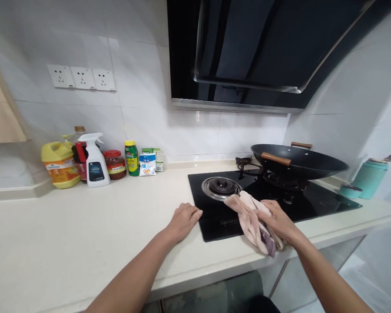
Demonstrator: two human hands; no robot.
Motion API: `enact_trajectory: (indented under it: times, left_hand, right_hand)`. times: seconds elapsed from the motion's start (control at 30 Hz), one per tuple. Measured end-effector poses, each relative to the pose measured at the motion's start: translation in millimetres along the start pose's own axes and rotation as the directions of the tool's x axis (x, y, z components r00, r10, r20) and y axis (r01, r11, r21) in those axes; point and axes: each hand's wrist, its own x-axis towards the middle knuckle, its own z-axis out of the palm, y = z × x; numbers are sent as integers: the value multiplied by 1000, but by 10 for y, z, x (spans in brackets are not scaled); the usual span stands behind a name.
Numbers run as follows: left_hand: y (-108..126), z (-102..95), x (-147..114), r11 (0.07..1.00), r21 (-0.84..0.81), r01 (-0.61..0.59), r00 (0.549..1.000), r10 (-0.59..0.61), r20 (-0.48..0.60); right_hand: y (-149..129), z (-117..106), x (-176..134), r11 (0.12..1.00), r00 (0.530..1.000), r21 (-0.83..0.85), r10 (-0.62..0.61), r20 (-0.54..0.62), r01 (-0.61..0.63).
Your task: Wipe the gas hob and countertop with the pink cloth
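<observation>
My right hand (275, 219) is closed around a crumpled pink cloth (252, 221) with a purple patch. The cloth lies over the front of the black gas hob (215, 224), with one end close to the left burner (222, 186) and its lower part hanging towards the counter edge. At the hob's left edge, my left hand (184, 221) rests on the pale countertop (117, 230). Its fingers are curled together, and nothing shows in them. A black wok (299, 161) with wooden handles sits on the right burner.
Along the back wall stand a yellow jug (60, 167), a white spray bottle (96, 163), a red-lidded jar (114, 165), a green bottle (131, 158) and a small packet (147, 165). A teal container (371, 178) and small bowl (350, 191) stand right. The range hood (247, 52) overhangs the hob.
</observation>
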Motion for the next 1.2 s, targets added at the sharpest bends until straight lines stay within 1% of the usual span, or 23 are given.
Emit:
enact_trajectory:
  times: [0.03, 0.07, 0.1, 0.13, 0.17, 0.2, 0.23, 0.27, 0.3, 0.37, 0.4, 0.43, 0.47, 0.53, 0.6, 0.7, 0.8, 0.9, 1.0, 1.07, 1.13, 1.17, 1.2]
  left_hand:
    - [6, -2, -3, 1000, -4, 5, 1000, -5, 0]
    - [12, -5, -4, 1000, -7, 11, 1000, -11, 3]
    - [18, -6, -5, 1000, -9, 17, 1000, -17, 7]
    - [24, -8, -5, 1000, -8, 22, 1000, -21, 11]
    - [30, -11, -5, 1000, -7, 23, 1000, -23, 14]
    - [36, -13, -5, 1000, -4, 24, 1000, -24, 17]
    - [42, -15, -5, 1000, 1, 21, 1000, -21, 19]
    - [48, -18, -6, 1000, 5, 19, 1000, -19, 20]
    - [53, -20, -7, 1000, 6, 17, 1000, -17, 21]
    - [60, -20, -8, 1000, 2, 15, 1000, -15, 19]
    - [61, -18, -7, 1000, -1, 13, 1000, -13, 17]
    - [59, -14, -6, 1000, -3, 11, 1000, -11, 13]
    - [54, -9, -3, 1000, -3, 5, 1000, -5, 10]
    - [36, 4, 6, 1000, 3, -11, 1000, 11, 4]
    - [12, 16, 15, 1000, 10, -20, 1000, 20, -4]
    - [-15, 26, 16, 999, 20, -25, 1000, 25, -9]
    - [-17, 25, 3, 1000, 17, -23, 1000, 24, -17]
    - [-2, 24, -3, 999, 12, -30, 999, 30, -19]
    - [3, 29, 8, 1000, 11, -28, 999, 28, -16]
    - [-12, 35, 17, 1000, 13, -24, 1000, 24, -18]
    - [-44, 44, 25, 1000, 8, -23, 1000, 23, -13]
    - [-63, 48, 28, 1000, 8, -21, 1000, 22, -8]
    - [-82, 53, 29, 1000, 11, -24, 1000, 24, -4]
  right_hand:
    - [65, -77, 35, 979, 997, -201, -47, -57, 35]
    - [107, -153, 56, 928, 991, -369, -87, -100, 44]
    - [123, -220, 64, 869, 983, -494, -117, -141, 32]
    - [113, -270, 57, 817, 973, -577, -144, -180, 14]
    - [80, -296, 38, 783, 961, -622, -182, -208, 13]
    - [30, -293, 8, 765, 950, -642, -231, -213, 42]
    - [-32, -261, -29, 759, 941, -644, -281, -187, 99]
    - [-96, -202, -69, 753, 936, -633, -328, -125, 180]
    - [-158, -122, -110, 738, 928, -616, -371, -31, 275]
    - [-259, 69, -178, 677, 886, -586, -428, 179, 446]
    - [-297, 163, -200, 642, 864, -585, -434, 257, 496]
    - [-329, 246, -214, 613, 850, -593, -427, 307, 522]
    - [-361, 315, -219, 596, 847, -604, -413, 335, 529]
    - [-440, 405, -216, 589, 848, -610, -384, 366, 530]
    - [-557, 456, -218, 589, 832, -588, -376, 408, 554]
    - [-772, 528, -277, 565, 791, -554, -427, 438, 611]
    - [-932, 618, -383, 542, 742, -507, -518, 425, 670]
    - [-979, 698, -465, 530, 692, -447, -593, 412, 720]
    - [-968, 759, -514, 517, 645, -386, -636, 425, 764]
    - [-975, 792, -547, 543, 618, -296, -668, 415, 785]
    - [-1009, 820, -579, 615, 612, -121, -704, 361, 779]
    - [-1033, 830, -586, 660, 628, -13, -709, 321, 751]
    - [-1058, 837, -580, 707, 664, 93, -695, 276, 701]
